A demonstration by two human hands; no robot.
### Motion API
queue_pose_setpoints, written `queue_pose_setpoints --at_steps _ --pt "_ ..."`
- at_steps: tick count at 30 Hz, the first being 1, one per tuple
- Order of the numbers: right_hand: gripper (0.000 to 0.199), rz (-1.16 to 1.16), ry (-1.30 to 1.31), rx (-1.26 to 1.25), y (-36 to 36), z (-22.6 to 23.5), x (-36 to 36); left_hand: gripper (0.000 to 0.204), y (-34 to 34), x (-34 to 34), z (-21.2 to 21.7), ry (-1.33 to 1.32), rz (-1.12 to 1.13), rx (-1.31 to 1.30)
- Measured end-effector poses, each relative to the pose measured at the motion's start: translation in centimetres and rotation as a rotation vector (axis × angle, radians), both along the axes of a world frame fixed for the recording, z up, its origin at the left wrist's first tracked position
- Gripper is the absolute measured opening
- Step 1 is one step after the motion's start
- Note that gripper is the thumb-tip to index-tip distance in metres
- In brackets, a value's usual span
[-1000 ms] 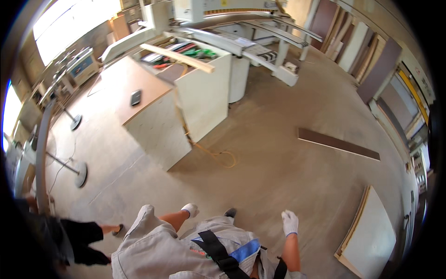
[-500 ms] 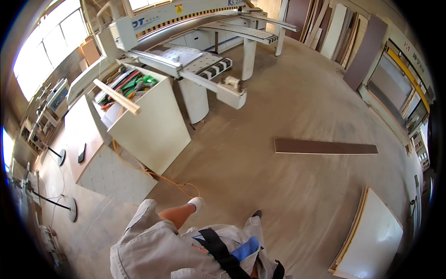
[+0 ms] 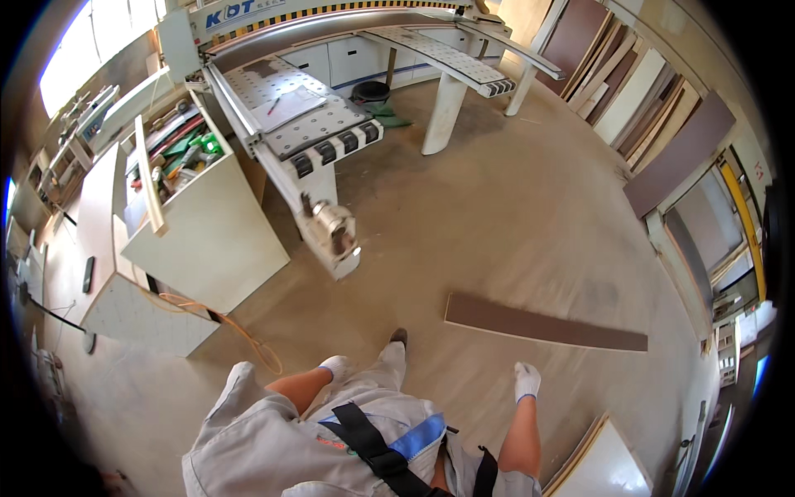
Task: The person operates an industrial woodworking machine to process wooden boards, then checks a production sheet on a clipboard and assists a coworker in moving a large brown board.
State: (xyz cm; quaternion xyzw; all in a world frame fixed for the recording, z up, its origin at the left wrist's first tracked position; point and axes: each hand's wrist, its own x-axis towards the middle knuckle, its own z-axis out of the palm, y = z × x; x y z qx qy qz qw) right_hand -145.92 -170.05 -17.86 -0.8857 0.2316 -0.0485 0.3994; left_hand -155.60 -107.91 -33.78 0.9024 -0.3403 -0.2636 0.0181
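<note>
My left hand (image 3: 337,367), in a white glove, hangs beside my trousers with nothing visibly in it; its fingers are too small and blurred to read. My right hand (image 3: 527,382), also white-gloved, hangs over the floor, fingers loosely extended and holding nothing. Nearest to it is a long dark brown board (image 3: 542,323) lying flat on the floor, apart from the hand. My left hand is nearest to an orange cable (image 3: 248,335) trailing on the floor. One dark shoe (image 3: 399,336) shows ahead of my grey clothes.
A large white machine with perforated tables (image 3: 310,116) stands ahead; its rail end (image 3: 335,236) juts out. At left are an open bin of tools (image 3: 207,236) and a bench with a black phone (image 3: 89,275). Stacked white panels (image 3: 604,464) lie lower right; boards (image 3: 617,99) lean at the back right.
I have moved forward, so the machine, bin and brown board are nearer. My right hand and forearm have come into view. My left hand still hangs at my side.
</note>
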Motion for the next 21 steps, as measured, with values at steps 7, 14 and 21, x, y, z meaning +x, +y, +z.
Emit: queue_pose_setpoints --at_steps 7,14,21 --pt "0.041 0.314 0.403 -0.193 -1.4 -2.4 18.2 0.033 0.3 9.0 4.1 0.369 0.623 0.266" --pt "0.050 0.934 0.971 -0.545 -1.2 -13.6 30.0 0.043 -1.1 11.1 -1.0 0.109 1.102 -0.343" --pt "0.045 1.137 0.835 -0.696 2.3 -13.2 64.4 0.042 -8.9 23.9 0.1 0.580 1.312 -0.066"
